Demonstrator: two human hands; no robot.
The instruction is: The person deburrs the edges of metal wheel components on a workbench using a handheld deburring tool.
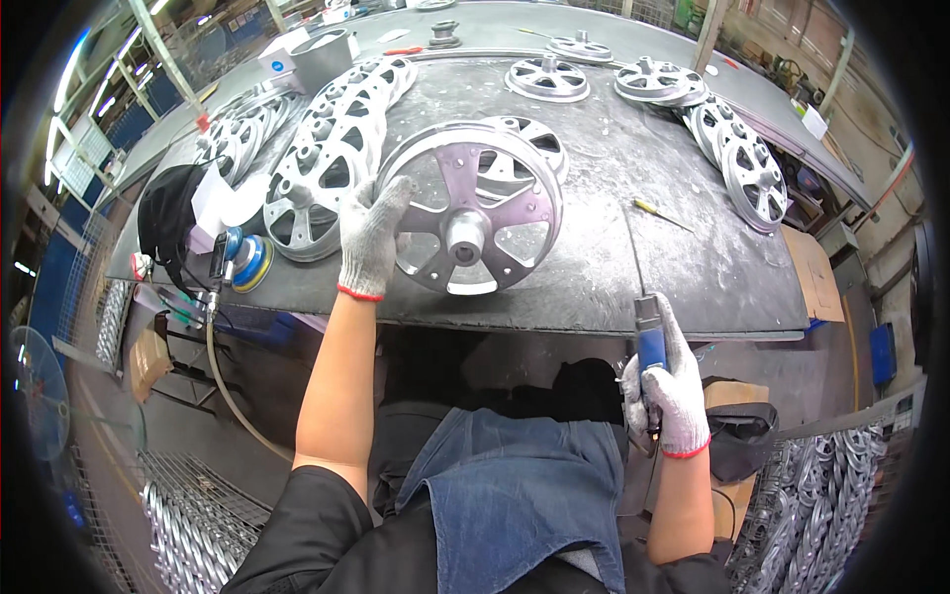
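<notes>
My left hand, in a grey-white knit glove with a red cuff, grips the left rim of a five-spoked metal wheel. The wheel is tilted up toward me above the table's near edge, its hub facing me. In my gloved right hand is a blue and black handheld power tool; a long thin bar, like a narrow file, points away from it over the tabletop. That bar stands apart from the wheel. Behind the held wheel another wheel is partly hidden.
Overlapping wheels line the left of the dark table; more wheels stand at right. A yellow-handled screwdriver lies right of centre. A blue-yellow sander with a hose sits left. Wire baskets of metal parts flank me.
</notes>
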